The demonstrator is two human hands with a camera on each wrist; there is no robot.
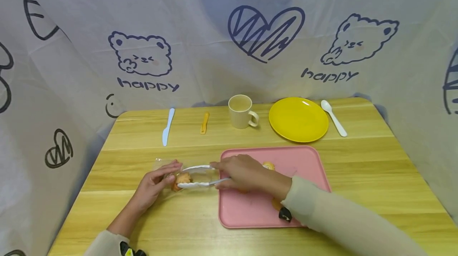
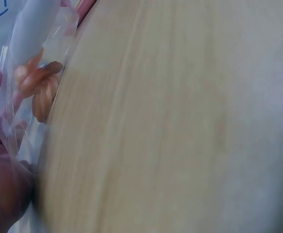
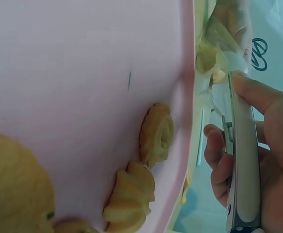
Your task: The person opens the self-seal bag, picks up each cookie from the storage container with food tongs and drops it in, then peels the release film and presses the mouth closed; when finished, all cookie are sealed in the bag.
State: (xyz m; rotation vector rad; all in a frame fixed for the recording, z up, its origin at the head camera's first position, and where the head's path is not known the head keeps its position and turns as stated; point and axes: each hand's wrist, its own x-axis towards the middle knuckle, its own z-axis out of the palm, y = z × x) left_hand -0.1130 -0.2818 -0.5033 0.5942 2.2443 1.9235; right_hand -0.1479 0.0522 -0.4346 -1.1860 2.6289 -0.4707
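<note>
Twice, the cloth (image 1: 204, 65) reads "happy". Right grip (image 1: 245, 171) clasps the tongs (image 1: 193, 185), long axis crosswise, tips leftward; left grip (image 1: 153, 186) holds the bag (image 1: 158, 163).

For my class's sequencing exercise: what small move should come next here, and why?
I'd probably ease the tongs out of the clear plastic bag: their white tips stand apart, the left hand holds the bag, a cookie lies inside, and more cookies lie on the pink tray.
</note>
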